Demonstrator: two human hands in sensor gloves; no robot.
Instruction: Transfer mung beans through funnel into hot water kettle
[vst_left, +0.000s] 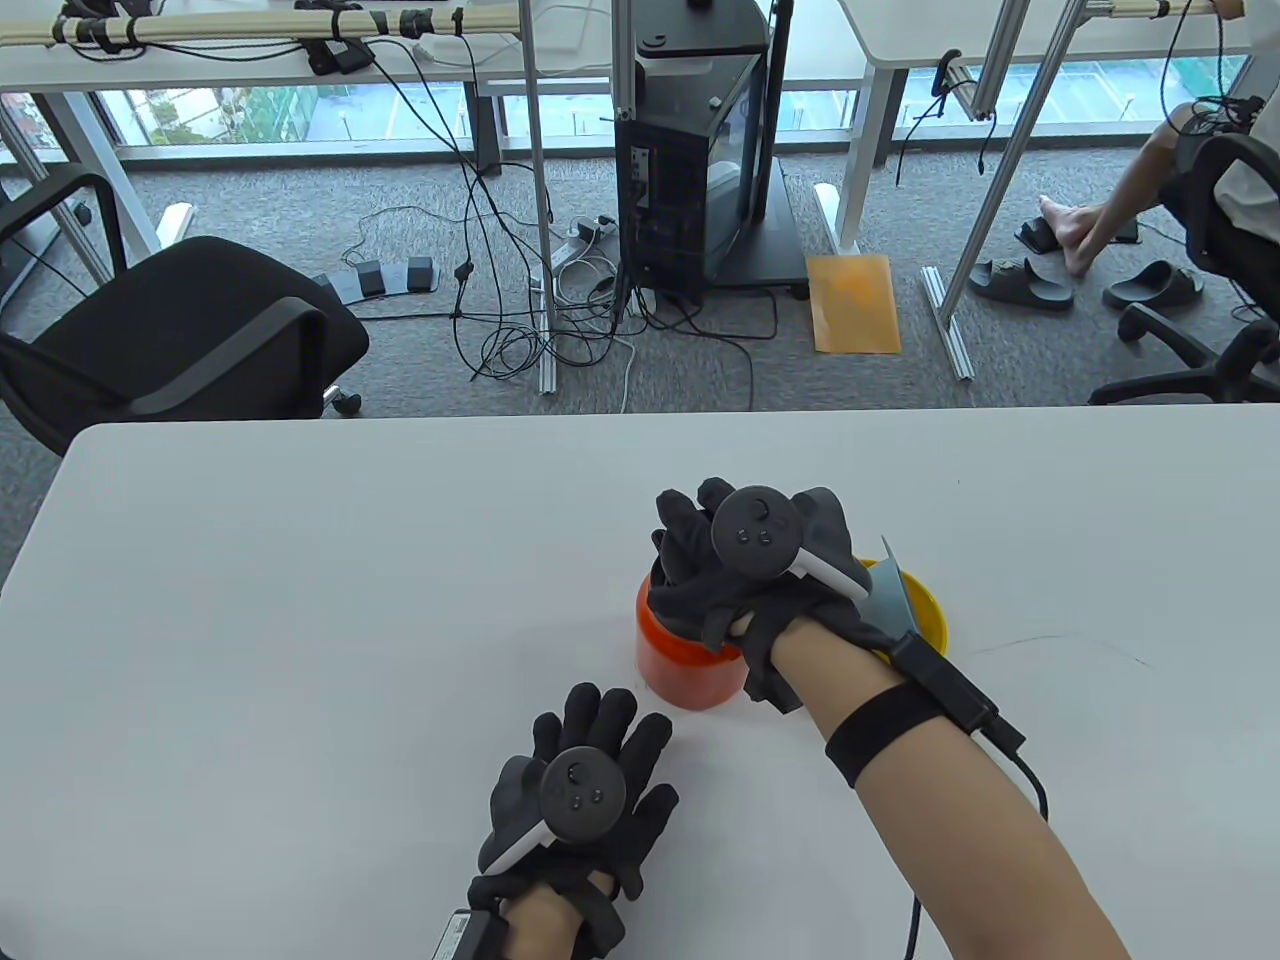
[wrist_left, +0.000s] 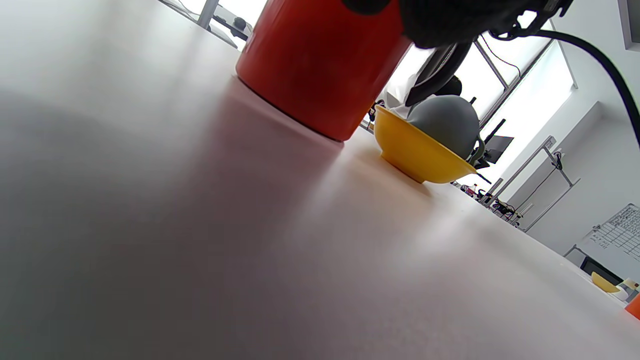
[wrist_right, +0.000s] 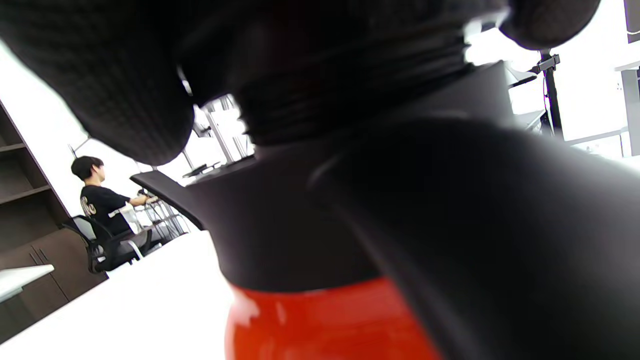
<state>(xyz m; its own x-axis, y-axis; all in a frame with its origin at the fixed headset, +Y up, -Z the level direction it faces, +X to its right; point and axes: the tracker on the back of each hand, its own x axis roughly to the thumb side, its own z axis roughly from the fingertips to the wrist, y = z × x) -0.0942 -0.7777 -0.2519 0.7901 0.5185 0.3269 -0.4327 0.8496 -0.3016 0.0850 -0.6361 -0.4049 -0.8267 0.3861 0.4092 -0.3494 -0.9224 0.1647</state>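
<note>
A red-orange kettle (vst_left: 685, 672) with a black top stands at the table's middle. My right hand (vst_left: 722, 560) covers its top, and the fingers (wrist_right: 125, 90) wrap the black lid above the red body (wrist_right: 325, 325). My left hand (vst_left: 590, 765) lies flat on the table, fingers spread, empty, just in front and left of the kettle (wrist_left: 320, 65). A yellow bowl (vst_left: 928, 607) sits right of the kettle, partly hidden by my right wrist. A grey funnel (vst_left: 893, 598) rests in it. Both show in the left wrist view: bowl (wrist_left: 415, 150), funnel (wrist_left: 445, 120). No mung beans are visible.
The white table (vst_left: 300, 600) stretches wide to the left and right. Its far edge runs behind the kettle. Beyond it are a black office chair (vst_left: 180, 330), cables and a computer tower (vst_left: 690, 160) on the floor.
</note>
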